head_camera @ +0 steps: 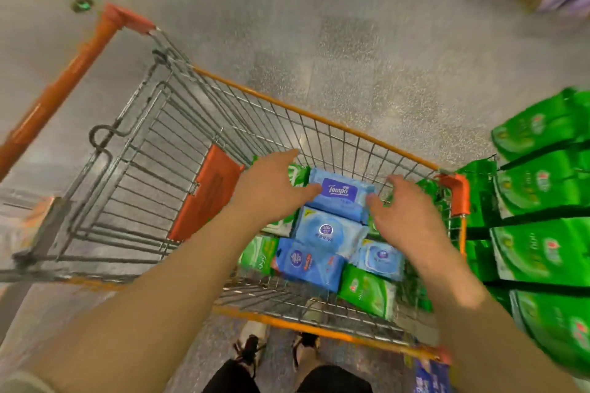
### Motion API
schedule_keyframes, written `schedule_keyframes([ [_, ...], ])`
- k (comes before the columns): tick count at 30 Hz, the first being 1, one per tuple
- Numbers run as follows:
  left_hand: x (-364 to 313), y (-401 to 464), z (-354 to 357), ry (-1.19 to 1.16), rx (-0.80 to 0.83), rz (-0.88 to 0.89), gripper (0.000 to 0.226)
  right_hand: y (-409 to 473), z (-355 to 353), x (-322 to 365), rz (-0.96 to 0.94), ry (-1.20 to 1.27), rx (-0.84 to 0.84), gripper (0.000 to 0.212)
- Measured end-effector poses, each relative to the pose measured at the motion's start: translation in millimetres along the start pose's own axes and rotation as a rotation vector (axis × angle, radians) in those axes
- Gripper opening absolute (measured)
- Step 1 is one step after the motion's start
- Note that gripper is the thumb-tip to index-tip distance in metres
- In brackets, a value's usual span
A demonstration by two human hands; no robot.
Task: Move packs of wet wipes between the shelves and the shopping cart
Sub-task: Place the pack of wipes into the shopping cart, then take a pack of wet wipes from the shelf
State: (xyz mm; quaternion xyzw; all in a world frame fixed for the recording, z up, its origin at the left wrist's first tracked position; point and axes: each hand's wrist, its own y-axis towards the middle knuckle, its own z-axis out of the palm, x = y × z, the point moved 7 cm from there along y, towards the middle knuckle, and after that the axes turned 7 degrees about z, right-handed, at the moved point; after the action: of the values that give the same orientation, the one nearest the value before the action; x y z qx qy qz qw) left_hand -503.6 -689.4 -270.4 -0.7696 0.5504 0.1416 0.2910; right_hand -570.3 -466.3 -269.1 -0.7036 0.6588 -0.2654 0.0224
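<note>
A wire shopping cart [319, 120] with orange trim stands below me, holding several blue and green packs of wet wipes. On top of the pile lies a blue Tempo pack [341, 193]. My left hand [271, 188] touches its left edge and my right hand [404, 207] its right edge, fingers spread on both sides. Under it lie another blue pack [330, 231], a darker blue pack [308, 265], a small blue pack [381, 258] and a green pack [367, 293].
Shelves at the right hold rows of green packs [539, 185] close to the cart's corner [456, 191]. The cart's orange handle [64, 83] points to the upper left. Its orange child-seat flap [207, 195] is folded. My feet [252, 344] stand by the cart's near side.
</note>
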Motion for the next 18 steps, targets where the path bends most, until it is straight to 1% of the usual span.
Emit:
schedule_keyframes([
  [4, -28, -17, -49, 0.068, -0.071, 0.160, 0.091, -36, -48, 27, -0.027, -0.112, -0.125, 0.050],
  [7, -38, -34, -79, 0.072, -0.110, 0.242, 0.095, -68, -76, 41, -0.014, -0.082, -0.195, 0.055],
  [10, -49, -54, -103, 0.068, -0.101, 0.313, 0.099, -104, -100, 52, 0.022, -0.087, -0.227, 0.069],
  [13, -66, -76, -121, 0.060, -0.078, 0.385, 0.102, -144, -120, 53, 0.086, -0.038, -0.258, 0.075],
  [15, -83, -92, -129, 0.047, -0.054, 0.454, 0.103, -174, -135, 50, 0.126, -0.003, -0.308, 0.074],
  [18, -111, -113, -137, 0.065, -0.024, 0.539, 0.102, -215, -154, 45, 0.176, 0.025, -0.348, 0.068],
])
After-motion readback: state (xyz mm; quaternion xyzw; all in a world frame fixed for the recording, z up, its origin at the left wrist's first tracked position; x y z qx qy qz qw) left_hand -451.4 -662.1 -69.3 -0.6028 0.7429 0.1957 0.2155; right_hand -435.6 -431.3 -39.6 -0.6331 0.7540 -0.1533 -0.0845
